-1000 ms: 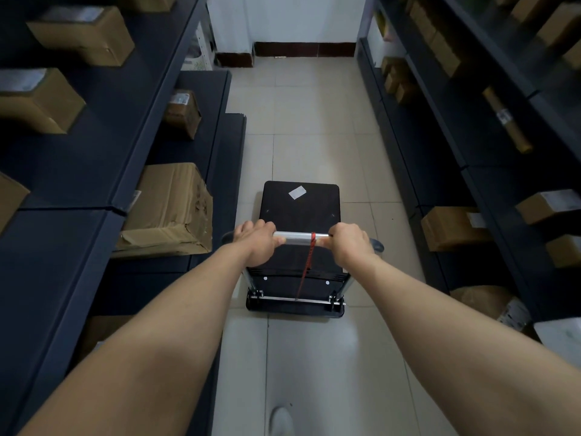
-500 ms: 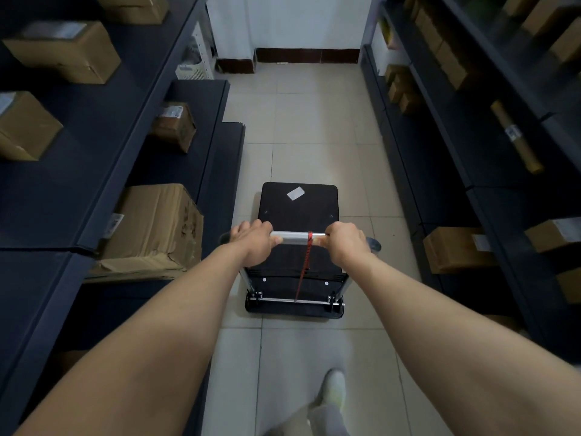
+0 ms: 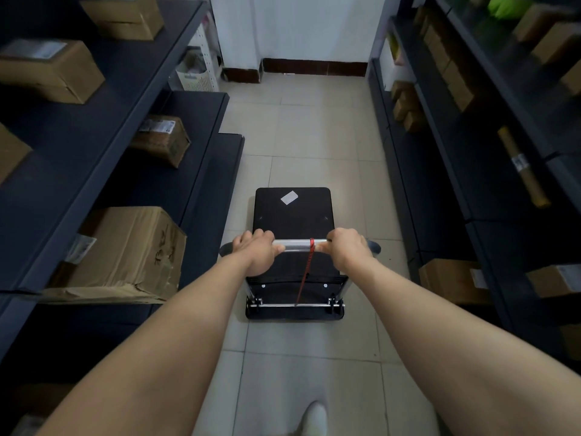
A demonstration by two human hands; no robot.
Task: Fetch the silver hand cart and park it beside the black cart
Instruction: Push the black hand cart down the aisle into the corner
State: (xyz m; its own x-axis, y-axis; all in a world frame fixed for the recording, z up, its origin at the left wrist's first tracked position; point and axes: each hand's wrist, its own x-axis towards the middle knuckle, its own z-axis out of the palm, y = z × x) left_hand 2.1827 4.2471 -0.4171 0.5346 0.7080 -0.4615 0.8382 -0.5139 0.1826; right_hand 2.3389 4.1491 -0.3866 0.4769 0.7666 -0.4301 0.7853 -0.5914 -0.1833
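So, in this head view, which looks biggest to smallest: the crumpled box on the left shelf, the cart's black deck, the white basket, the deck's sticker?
1. crumpled box
2. black deck, partly covered, so a close second
3. white basket, far off, so likely bigger than it looks
4. sticker

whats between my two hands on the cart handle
In the head view, a bare stretch of silver handle bar, with a red cord tied round it beside the right hand.
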